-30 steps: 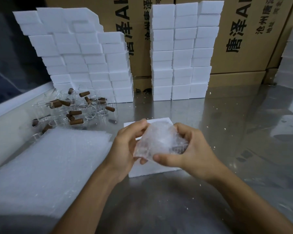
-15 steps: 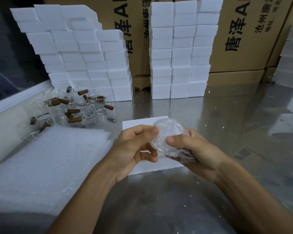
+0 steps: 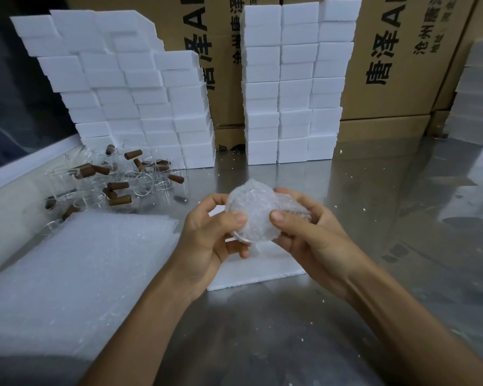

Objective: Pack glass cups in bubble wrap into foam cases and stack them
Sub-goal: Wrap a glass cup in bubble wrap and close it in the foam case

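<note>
Wrapped cup [image 3: 255,211] turned since prev; both hands — L [image 3: 209,235], R [image 3: 310,232] — pinching it above foam case [image 3: 265,270].

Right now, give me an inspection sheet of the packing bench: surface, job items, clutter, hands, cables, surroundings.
Surface: shiny metal table, white crumbs scattered.
Job's things: bubble-wrapped glass cup held above flat white foam case; pile of clear glass cups with brown cork-like handles at far left; stack of bubble wrap sheets at near left; stacked white foam cases at back.
Clutter: foam crumbs only.
Hands: left hand and right hand both grip the wrapped cup.
Cables: nothing seen.
Surroundings: printed brown cardboard cartons behind.
</note>
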Tool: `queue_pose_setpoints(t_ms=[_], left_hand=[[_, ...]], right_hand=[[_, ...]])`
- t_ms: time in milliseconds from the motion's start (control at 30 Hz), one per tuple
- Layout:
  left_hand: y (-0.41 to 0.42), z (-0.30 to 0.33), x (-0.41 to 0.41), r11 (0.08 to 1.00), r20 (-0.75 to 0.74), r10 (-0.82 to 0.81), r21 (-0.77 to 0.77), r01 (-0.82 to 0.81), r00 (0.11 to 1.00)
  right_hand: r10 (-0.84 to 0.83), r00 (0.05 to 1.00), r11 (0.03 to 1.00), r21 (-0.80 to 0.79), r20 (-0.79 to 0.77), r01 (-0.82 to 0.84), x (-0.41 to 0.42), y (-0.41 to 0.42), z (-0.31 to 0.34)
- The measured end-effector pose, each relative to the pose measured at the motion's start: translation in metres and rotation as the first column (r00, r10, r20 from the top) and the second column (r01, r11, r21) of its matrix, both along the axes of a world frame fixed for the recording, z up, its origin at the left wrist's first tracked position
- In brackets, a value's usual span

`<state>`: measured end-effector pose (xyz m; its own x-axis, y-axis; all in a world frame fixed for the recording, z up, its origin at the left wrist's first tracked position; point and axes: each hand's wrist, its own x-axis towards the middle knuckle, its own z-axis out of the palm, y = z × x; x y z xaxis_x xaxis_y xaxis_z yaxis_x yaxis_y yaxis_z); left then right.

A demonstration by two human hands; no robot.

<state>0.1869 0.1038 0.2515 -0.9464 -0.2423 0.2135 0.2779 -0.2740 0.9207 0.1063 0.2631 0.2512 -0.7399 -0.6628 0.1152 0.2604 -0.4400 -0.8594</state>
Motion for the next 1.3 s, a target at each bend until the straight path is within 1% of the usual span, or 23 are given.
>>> queue_pose_setpoints(t_ms=[67,167,367,467,600,700,833,933,1033,1133,1200,1233,1300], left_hand=[[0.000,0.000,0.000,0.999,-0.009,0.001,-0.043,-0.002,1.000],[-0.001,-0.001,0.001,0.994,-0.006,-0.030,-0.108,0.029,1.000],[-0.010,-0.004,0.001,0.978,0.000,-0.033,-0.208,0.033,0.999],[-0.014,-0.006,0.001,0.956,-0.003,-0.008,-0.292,0.007,1.000],[-0.020,-0.005,0.002,0.902,-0.041,0.070,-0.424,-0.081,0.997],[-0.020,-0.005,0.002,0.871,-0.073,0.090,-0.479,-0.114,0.993],[-0.016,-0.007,0.001,0.800,-0.122,0.141,-0.570,-0.185,0.983],[-0.014,-0.009,0.000,0.741,-0.168,0.199,-0.619,-0.261,0.965],[-0.012,-0.011,-0.001,0.636,-0.275,0.255,-0.675,-0.375,0.927],[-0.011,-0.013,-0.004,0.536,-0.384,0.271,-0.701,-0.470,0.882],[-0.011,-0.014,-0.004,0.498,-0.433,0.283,-0.697,-0.517,0.856],[-0.012,-0.014,-0.005,0.483,-0.453,0.292,-0.690,-0.539,0.842],[-0.015,-0.016,-0.005,0.465,-0.487,0.314,-0.670,-0.579,0.815]], right_hand=[[-0.001,1.000,1.000,-0.015,0.002,0.001,0.000,0.000,-0.002],[0.016,0.998,1.000,-0.001,-0.067,-0.016,-0.001,0.002,-0.002],[0.039,0.982,0.997,0.066,-0.183,-0.027,-0.007,0.010,-0.001],[-0.016,0.961,0.989,0.139,-0.278,0.057,-0.010,0.012,-0.002],[-0.078,0.909,0.966,0.195,-0.409,0.171,-0.012,0.014,-0.002],[-0.070,0.861,0.956,0.212,-0.504,0.201,-0.013,0.015,-0.002],[-0.058,0.785,0.938,0.236,-0.617,0.254,-0.013,0.017,-0.003],[-0.090,0.723,0.907,0.243,-0.685,0.343,-0.015,0.017,-0.004],[-0.113,0.662,0.882,0.231,-0.741,0.410,-0.016,0.015,-0.008],[-0.123,0.621,0.884,0.199,-0.774,0.423,-0.016,0.011,-0.012],[-0.115,0.622,0.884,0.205,-0.774,0.419,-0.017,0.010,-0.015],[-0.116,0.644,0.887,0.212,-0.756,0.409,-0.018,0.010,-0.016],[-0.159,0.722,0.905,0.193,-0.673,0.379,-0.019,0.008,-0.017]])
